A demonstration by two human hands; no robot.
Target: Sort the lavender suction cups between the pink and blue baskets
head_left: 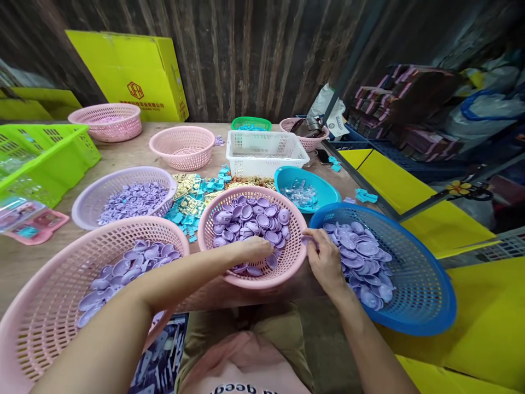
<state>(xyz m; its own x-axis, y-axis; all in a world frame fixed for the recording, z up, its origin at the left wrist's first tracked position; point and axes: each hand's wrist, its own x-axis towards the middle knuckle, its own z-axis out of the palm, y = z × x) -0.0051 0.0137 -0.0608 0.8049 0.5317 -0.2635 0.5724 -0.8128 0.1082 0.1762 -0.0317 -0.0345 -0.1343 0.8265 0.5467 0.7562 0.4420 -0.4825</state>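
My left hand (259, 249) reaches into the pink basket (296, 261) in the middle, among oval purple plastic pieces (262, 221) shaped like shallow shells. Its fingers are hidden and slightly blurred, so I cannot tell what they hold. At that basket's right rim, my right hand (325, 260) pinches a small purple plastic piece (305, 239) between thumb and fingers. Just beyond this hand, a blue basket (426, 284) holds a heap of flat, rounded purple pieces (363, 257). On my left, a large pink basket (45, 317) contains more purple shells (123, 268), partly behind my forearm.
A lilac basket (86, 205) of small purple parts stands left of centre. Loose turquoise and cream parts (192, 200) lie behind the middle basket. Beyond are a turquoise bowl (328, 200) with clear parts, a white crate (266, 164) and a pink basket (182, 164).
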